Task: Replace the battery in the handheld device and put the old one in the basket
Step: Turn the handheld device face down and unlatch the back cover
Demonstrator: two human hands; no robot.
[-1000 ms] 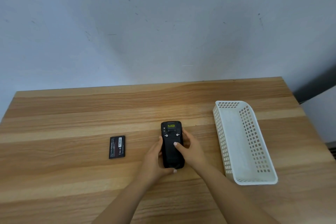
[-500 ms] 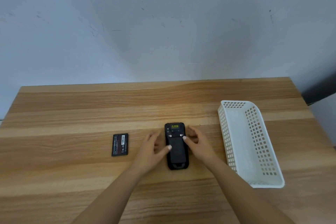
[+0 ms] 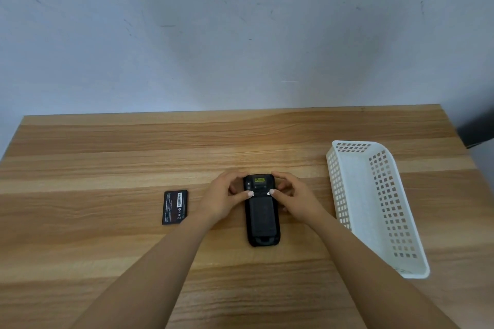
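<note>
One black handheld device (image 3: pixel 262 211) lies back-up at the middle of a wooden table (image 3: pixel 107 141), its cover on, as two hands work its top end: the left hand (image 3: pixel 223 199) and right hand (image 3: pixel 295 199) grip its sides, thumbs pressing the two latches. One spare battery (image 3: pixel 175 207) lies flat left of the device, apart; one white basket (image 3: pixel 374 203) stands right, near the table edge, bare wood between.

On the tabletop (image 3: pixel 107 157), the left hand (image 3: pixel 223 196) and right hand (image 3: pixel 292 195) clasp the far end of the black handheld device (image 3: pixel 263 218), with a spare battery (image 3: pixel 175 207) lying to its left and a white basket (image 3: pixel 374 205) to its right.
</note>
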